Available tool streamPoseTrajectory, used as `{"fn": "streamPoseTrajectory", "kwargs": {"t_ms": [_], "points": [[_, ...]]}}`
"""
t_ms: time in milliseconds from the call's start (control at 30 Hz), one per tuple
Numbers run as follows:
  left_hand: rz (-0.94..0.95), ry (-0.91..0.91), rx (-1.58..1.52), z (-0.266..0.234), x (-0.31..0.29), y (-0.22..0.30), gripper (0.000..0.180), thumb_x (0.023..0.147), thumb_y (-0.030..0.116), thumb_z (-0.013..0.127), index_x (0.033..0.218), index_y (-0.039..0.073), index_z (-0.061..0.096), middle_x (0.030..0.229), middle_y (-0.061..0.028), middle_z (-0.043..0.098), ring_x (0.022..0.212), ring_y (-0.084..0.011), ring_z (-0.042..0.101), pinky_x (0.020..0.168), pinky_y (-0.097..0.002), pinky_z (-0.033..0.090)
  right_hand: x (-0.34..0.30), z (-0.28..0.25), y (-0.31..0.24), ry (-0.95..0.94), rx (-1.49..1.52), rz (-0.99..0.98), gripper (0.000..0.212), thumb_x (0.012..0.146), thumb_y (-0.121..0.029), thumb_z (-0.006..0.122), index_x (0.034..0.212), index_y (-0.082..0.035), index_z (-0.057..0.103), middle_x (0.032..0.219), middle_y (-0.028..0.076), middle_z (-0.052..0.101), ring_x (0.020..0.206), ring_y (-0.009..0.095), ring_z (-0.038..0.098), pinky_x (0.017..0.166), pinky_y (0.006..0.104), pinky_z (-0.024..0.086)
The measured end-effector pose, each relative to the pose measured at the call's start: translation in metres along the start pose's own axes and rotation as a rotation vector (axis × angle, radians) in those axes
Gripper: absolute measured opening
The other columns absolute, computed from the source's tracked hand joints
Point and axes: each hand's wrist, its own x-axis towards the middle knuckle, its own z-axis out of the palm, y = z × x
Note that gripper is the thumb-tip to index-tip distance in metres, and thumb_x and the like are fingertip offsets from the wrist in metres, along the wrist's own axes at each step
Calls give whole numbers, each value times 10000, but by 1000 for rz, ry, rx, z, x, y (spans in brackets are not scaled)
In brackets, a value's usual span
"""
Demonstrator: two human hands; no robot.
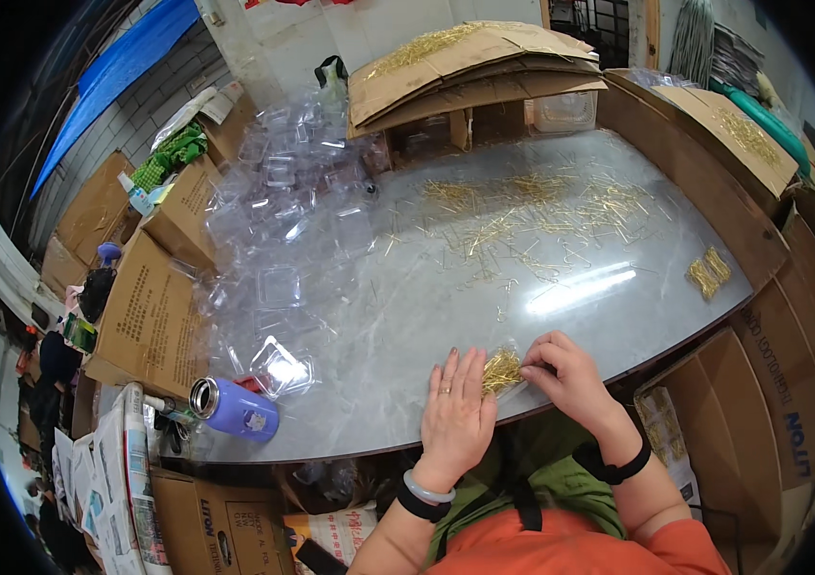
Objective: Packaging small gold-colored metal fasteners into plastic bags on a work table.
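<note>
A small bunch of golden wire hooks (pixel 500 371) lies at the near edge of the grey table (pixel 407 316), between my two hands. My left hand (pixel 458 414) rests flat along the bunch's left side, fingers stretched out. On the other side, my right hand (pixel 565 379) has its fingers curled and pinched at the bunch's right edge; what they hold, if anything, is hidden. Beneath the bunch there seems to be a clear edge, too small to make out. Many loose golden hooks (pixel 522 225) are scattered across the table's far half.
Clear plastic boxes (pixel 283 287) pile up on the left. A purple bottle (pixel 246 412) stands uncapped at the near left edge. Two small golden bundles (pixel 708 273) lie at the right edge. Cardboard flaps (pixel 484 72) and a cardboard wall (pixel 695 172) border the far and right sides.
</note>
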Motion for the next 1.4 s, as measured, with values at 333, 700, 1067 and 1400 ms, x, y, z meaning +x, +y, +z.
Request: {"fn": "streamPoseTrajectory", "kwargs": {"t_ms": [333, 700, 1067, 1400], "points": [[37, 30, -41, 1, -4, -3, 697, 932, 233, 591, 1544, 3, 351, 1519, -200, 478, 1441, -416, 417, 1203, -563, 290, -1, -9, -7, -74, -40, -62, 152, 880, -16, 735, 976, 24, 624, 1168, 155, 631, 898, 308, 689, 797, 370, 559], [39, 2, -24, 0, -6, -5, 694, 934, 263, 590, 1544, 31, 355, 1541, -173, 466, 1457, -396, 407, 1208, -563, 277, 2, -7, 0, -18, 38, -28, 145, 843, -49, 771, 920, -39, 649, 1252, 141, 624, 1182, 326, 568, 1015, 406, 460], [45, 3, -29, 1, -5, -4, 660, 943, 269, 590, 1526, 40, 383, 1547, -168, 467, 1446, -390, 424, 1202, -571, 280, 21, -7, 11, 224, 408, 154, 108, 881, -82, 727, 974, -70, 674, 1214, 94, 633, 1052, 207, 571, 938, 340, 440], [46, 22, -36, 1, -6, -4, 650, 949, 272, 584, 1519, 30, 389, 1546, -175, 466, 1441, -394, 428, 1192, -575, 288, -10, -1, -10, 187, -73, 40, 159, 810, -70, 800, 941, -47, 713, 912, 96, 620, 871, 290, 613, 750, 383, 505]]}}
